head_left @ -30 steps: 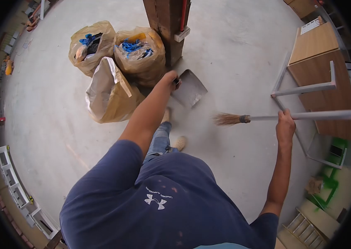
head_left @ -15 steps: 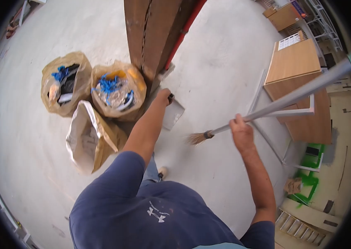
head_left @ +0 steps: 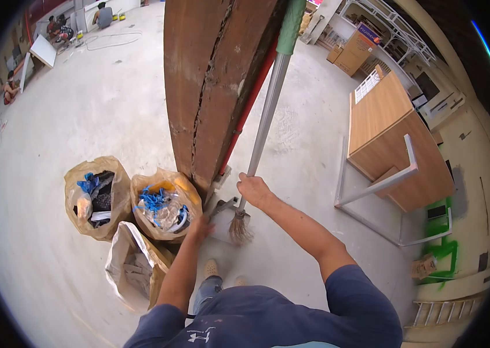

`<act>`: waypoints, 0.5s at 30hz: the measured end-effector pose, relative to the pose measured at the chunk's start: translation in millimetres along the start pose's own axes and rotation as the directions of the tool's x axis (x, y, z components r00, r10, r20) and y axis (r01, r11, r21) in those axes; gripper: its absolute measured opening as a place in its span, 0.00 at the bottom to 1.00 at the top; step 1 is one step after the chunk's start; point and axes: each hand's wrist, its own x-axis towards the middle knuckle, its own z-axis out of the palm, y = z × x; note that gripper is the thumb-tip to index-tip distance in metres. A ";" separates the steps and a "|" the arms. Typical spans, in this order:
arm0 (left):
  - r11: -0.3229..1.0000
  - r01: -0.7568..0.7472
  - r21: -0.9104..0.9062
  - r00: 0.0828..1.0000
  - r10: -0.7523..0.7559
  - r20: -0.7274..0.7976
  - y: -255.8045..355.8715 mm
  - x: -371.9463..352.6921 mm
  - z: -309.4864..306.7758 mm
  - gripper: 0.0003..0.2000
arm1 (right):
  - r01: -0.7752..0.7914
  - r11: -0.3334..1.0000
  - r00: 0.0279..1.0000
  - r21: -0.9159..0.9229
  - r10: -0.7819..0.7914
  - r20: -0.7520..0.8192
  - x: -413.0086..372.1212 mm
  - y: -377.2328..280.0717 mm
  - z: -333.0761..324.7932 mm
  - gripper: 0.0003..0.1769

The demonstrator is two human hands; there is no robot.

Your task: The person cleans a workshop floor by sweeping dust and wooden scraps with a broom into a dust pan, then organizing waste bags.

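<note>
My right hand (head_left: 255,190) is closed around the lower part of a broom's (head_left: 265,116) long grey handle. The broom stands nearly upright, its green end up by the brown column and its bristles (head_left: 239,228) down at a dustpan (head_left: 220,231). My left hand (head_left: 200,227) is smeared by motion but looks closed on the dustpan's dark handle, low beside the bags. Just left of it stands an open brown sack (head_left: 196,194) with blue strips and clear plastic inside.
Another open sack (head_left: 71,217) and a white-and-brown sack (head_left: 118,267) stand at the left. A brown column (head_left: 198,87) with a red pipe (head_left: 249,104) rises ahead. At right are a wooden cabinet (head_left: 381,116) and a grey metal frame (head_left: 372,191). People (head_left: 103,16) crouch far back.
The broom has swung from slanting right to nearly upright, its bristles moving left to the dustpan. My left hand has drawn the dustpan back toward me. The view has tilted up.
</note>
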 end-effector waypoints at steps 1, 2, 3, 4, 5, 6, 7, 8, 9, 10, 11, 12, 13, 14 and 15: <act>1.000 -0.025 -0.015 0.987 0.027 0.159 -36.5 20.2 -56.6 0.18 | 0.004 1.000 1.000 0.010 -0.004 -0.022 3.6 3.6 3.9 0.01; 0.983 -0.006 0.186 1.000 0.008 -0.010 -37.9 -19.2 -64.1 0.14 | 0.010 1.000 0.999 0.021 -0.009 -0.045 6.9 6.7 7.5 0.01; 0.901 -0.094 0.423 0.994 0.112 -0.017 -51.5 -51.6 -80.6 0.14 | 0.012 1.000 0.998 0.020 -0.011 -0.055 9.7 9.5 10.3 0.01; 0.891 -0.074 0.447 0.996 0.092 -0.018 -76.0 -62.5 -112.7 0.16 | 0.007 1.000 0.998 0.009 -0.007 -0.062 12.1 12.5 12.5 0.02; 0.980 0.195 0.030 0.970 -0.188 -0.157 -85.9 -82.4 -123.5 0.20 | 0.001 1.000 0.998 -0.002 -0.001 -0.069 15.0 15.2 14.3 0.02; 0.981 0.192 -0.007 0.965 -0.190 -0.181 -99.2 -104.6 -134.6 0.20 | -0.004 1.000 0.997 0.000 0.004 -0.081 18.1 17.0 15.7 0.02; 0.981 0.191 -0.038 0.960 -0.195 -0.203 -112.1 -129.0 -146.1 0.21 | 0.035 0.999 0.993 0.005 -0.034 -0.117 18.6 17.3 16.3 0.02; 0.985 0.174 -0.016 0.959 -0.173 -0.226 -122.0 -152.6 -154.7 0.22 | 0.070 0.997 0.986 0.010 -0.068 -0.150 17.1 19.9 18.8 0.02; 0.988 0.157 0.005 0.957 -0.151 -0.249 -130.8 -174.2 -162.4 0.22 | 0.054 0.998 0.986 0.015 -0.051 -0.158 17.6 22.3 24.5 0.02; 0.984 0.175 0.008 0.928 -0.163 -0.334 -137.6 -193.2 -169.7 0.22 | 0.066 0.998 0.985 0.010 -0.063 -0.158 20.2 22.4 31.8 0.02; 0.982 0.191 0.006 0.891 -0.171 -0.420 -145.5 -209.0 -175.2 0.22 | 0.081 0.997 0.984 0.006 -0.079 -0.158 20.1 23.6 36.3 0.02; 0.979 0.201 -0.019 0.859 -0.185 -0.478 -159.4 -219.6 -190.4 0.22 | 0.078 0.997 0.983 0.015 -0.075 -0.167 16.8 24.0 37.6 0.02; 0.977 0.205 -0.051 0.822 -0.200 -0.534 -173.5 -228.5 -208.3 0.22 | 0.096 0.995 0.980 0.018 -0.092 -0.176 15.0 23.8 38.0 0.02; 0.980 0.193 -0.057 0.816 -0.193 -0.545 -184.7 -241.4 -217.1 0.22 | 0.123 0.992 0.975 0.019 -0.117 -0.186 14.8 22.5 38.3 0.03; 0.978 0.168 -0.122 0.742 -0.207 -0.637 -193.8 -252.8 -221.3 0.22 | 0.140 0.990 0.971 0.021 -0.133 -0.201 15.6 21.2 38.7 0.03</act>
